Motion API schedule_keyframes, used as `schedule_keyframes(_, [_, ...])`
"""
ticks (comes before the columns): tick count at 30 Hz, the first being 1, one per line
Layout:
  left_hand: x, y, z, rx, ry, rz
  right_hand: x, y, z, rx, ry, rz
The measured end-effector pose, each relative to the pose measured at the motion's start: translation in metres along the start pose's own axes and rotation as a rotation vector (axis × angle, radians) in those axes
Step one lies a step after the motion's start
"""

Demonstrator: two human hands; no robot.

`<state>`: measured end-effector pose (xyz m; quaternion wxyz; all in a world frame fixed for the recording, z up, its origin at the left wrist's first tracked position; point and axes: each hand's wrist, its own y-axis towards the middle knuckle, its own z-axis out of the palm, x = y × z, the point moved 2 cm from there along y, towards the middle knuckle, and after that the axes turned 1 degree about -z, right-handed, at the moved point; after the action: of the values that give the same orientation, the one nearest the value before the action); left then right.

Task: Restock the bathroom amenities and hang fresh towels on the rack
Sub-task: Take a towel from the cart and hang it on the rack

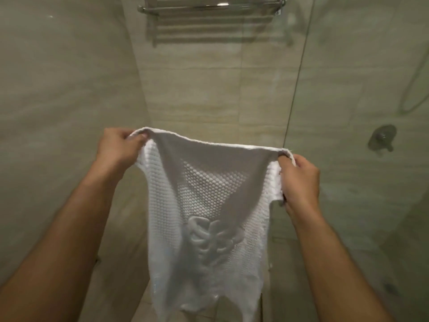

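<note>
A white textured towel (206,205) with a raised woven emblem hangs spread out in front of me. My left hand (118,145) pinches its upper left corner. My right hand (299,180) grips its upper right corner and side edge. The top edge is stretched nearly level between both hands and the rest droops down out of view. A chrome towel rack (209,8) is fixed to the tiled wall high above the towel, with nothing on its visible bars.
Beige tiled walls (58,89) close in on the left and straight ahead. A glass shower screen (348,112) stands at the right, its edge just right of the towel. Behind it are a round shower valve (381,138) and a hose.
</note>
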<state>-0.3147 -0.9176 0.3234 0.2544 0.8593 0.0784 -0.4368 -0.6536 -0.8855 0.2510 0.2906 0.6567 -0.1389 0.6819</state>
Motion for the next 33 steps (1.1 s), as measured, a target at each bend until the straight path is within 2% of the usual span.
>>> schedule_keyframes(2, [-0.003,0.012,0.014,0.04,-0.092,0.015,0.003,0.01,0.007,0.049,0.023,-0.048])
schedule_keyframes(5, [-0.004,0.032,0.034,0.057,-0.183,0.022,0.011,0.023,0.026,0.212,0.018,-0.149])
schedule_keyframes(12, [-0.009,0.104,0.066,0.059,-0.455,0.044,0.042,0.055,0.095,0.636,-0.009,-0.139])
schedule_keyframes(15, [-0.011,0.139,0.076,0.16,-0.567,0.062,0.062,0.071,0.132,0.706,-0.05,-0.146])
schedule_keyframes(18, [-0.014,0.17,0.088,0.336,-0.582,0.13,0.077,0.086,0.171,0.752,-0.11,-0.175])
schedule_keyframes(20, [-0.013,0.19,0.095,0.456,-0.621,0.157,0.082,0.093,0.19,0.751,-0.237,-0.259])
schedule_keyframes(22, [-0.012,0.209,0.101,0.526,-0.682,0.158,0.082,0.101,0.206,0.688,-0.468,-0.437])
schedule_keyframes(26, [-0.011,0.239,0.113,0.489,-0.754,0.13,0.083,0.116,0.234,0.477,-0.689,-0.65])
schedule_keyframes(30, [-0.01,0.26,0.131,0.507,-0.739,0.14,0.077,0.14,0.255,0.387,-0.755,-0.805])
schedule_keyframes(33, [-0.012,0.265,0.142,0.544,-0.754,0.134,0.072,0.152,0.272,0.453,-0.623,-0.841])
